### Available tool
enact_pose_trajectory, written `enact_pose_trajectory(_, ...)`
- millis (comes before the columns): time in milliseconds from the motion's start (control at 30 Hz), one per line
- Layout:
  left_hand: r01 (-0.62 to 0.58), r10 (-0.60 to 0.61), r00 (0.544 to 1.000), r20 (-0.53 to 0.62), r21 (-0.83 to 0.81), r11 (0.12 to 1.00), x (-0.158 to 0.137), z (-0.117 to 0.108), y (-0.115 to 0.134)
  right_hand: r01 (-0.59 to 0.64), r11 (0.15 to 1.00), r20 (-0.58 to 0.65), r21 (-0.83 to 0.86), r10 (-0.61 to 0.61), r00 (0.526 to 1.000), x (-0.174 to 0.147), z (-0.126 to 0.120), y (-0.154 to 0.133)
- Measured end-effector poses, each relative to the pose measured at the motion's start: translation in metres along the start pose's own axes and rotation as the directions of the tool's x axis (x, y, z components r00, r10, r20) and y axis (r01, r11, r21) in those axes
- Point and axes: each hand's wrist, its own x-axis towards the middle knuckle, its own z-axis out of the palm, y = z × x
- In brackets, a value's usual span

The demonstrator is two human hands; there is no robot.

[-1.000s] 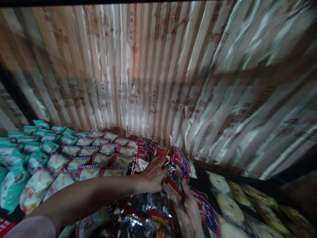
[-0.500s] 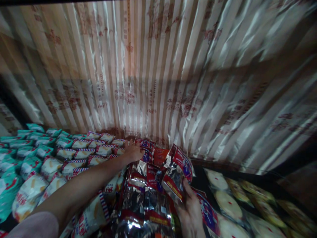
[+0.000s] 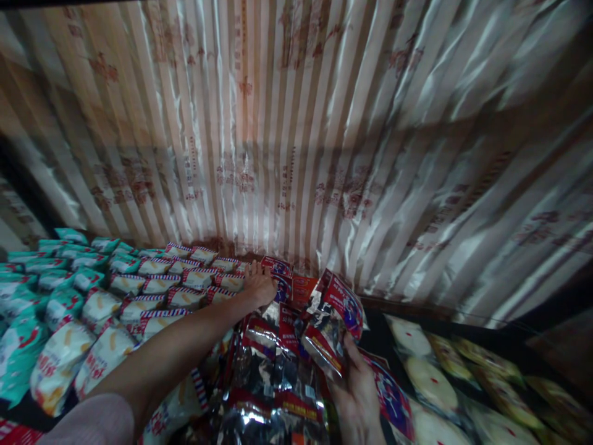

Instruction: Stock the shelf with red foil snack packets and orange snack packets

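Note:
My left hand [image 3: 260,285] reaches to the back of the shelf, palm down, with its fingers stretched out beside the dark red and blue snack packets [image 3: 278,267] standing there. Part of those packets is hidden behind the hand. My right hand [image 3: 356,392] is closed on the edge of a shiny red snack packet [image 3: 327,343], tilted, with a clear window showing dark contents. Between my arms, several more such packets [image 3: 278,377] lie in a glossy stack. An orange-red packet [image 3: 303,287] stands behind them.
Left of my arm are rows of white snack bags [image 3: 104,352] with striped tops, and teal bags [image 3: 21,352] beyond. To the right lie round pale packs [image 3: 428,380] and yellowish packets [image 3: 500,389]. A striped, crinkled sheet [image 3: 296,123] hangs behind everything.
My left hand has moved slightly right along the back packets, its fingers now closer together and flatter. My right hand keeps its packet in nearly the same place. The view has shifted slightly.

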Motion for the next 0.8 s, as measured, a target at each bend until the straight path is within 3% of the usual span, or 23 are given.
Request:
enact_pose_trajectory(200,-0.121,0.122,0.991,-0.054,0.023,0.992,-0.003,-0.008,-0.005,-0.055,0.998,0.022,0.021,0.055,0.998,0.004,-0.002,0.002)
enact_pose_trajectory(433,-0.333,0.333,0.941,-0.056,0.010,0.943,-0.046,-0.014,0.001,-0.033,0.999,0.026,0.009,0.033,0.999,0.006,-0.005,0.005)
enact_pose_trajectory(600,-0.304,0.305,0.945,0.115,-0.031,0.952,-0.053,-0.015,-0.002,-0.058,0.997,0.101,-0.045,0.062,0.993,0.005,-0.008,0.006)
enact_pose_trajectory(800,-0.289,0.296,0.952,0.081,-0.091,0.953,-0.048,-0.016,-0.004,-0.061,0.996,0.091,-0.069,0.068,0.994,0.008,-0.009,0.007)
